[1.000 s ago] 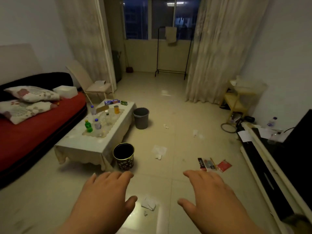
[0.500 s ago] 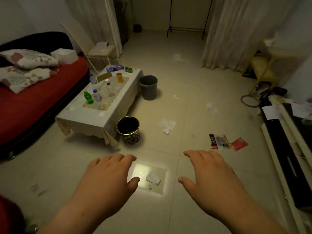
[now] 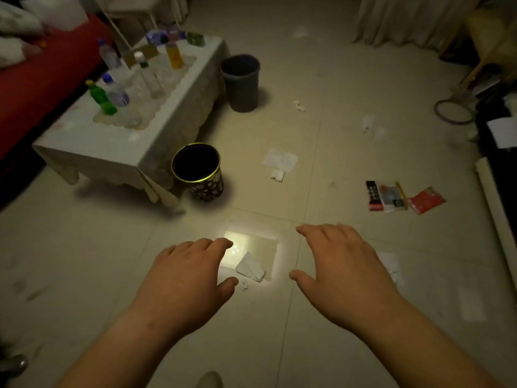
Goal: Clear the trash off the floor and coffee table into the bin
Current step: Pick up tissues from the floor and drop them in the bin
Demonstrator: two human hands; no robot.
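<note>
A: Hands first. Left hand [image 3: 184, 278] and right hand [image 3: 344, 270] hover palm-down over the floor [image 3: 84, 275], grip released on both, nothing held. Crumpled paper [image 3: 250, 268] lies between them.

B: Progress?

A: Barely begun, I'd judge. Wrappers [image 3: 402, 196] and paper scraps [image 3: 279, 162] lie farther out; bottles [image 3: 112, 93] crowd the desk [image 3: 92, 148].

B: Room?

A: Open tile ahead. Spotted bin [image 3: 199, 175] stands at the desk corner, grey bin [image 3: 240, 82] beyond.
</note>
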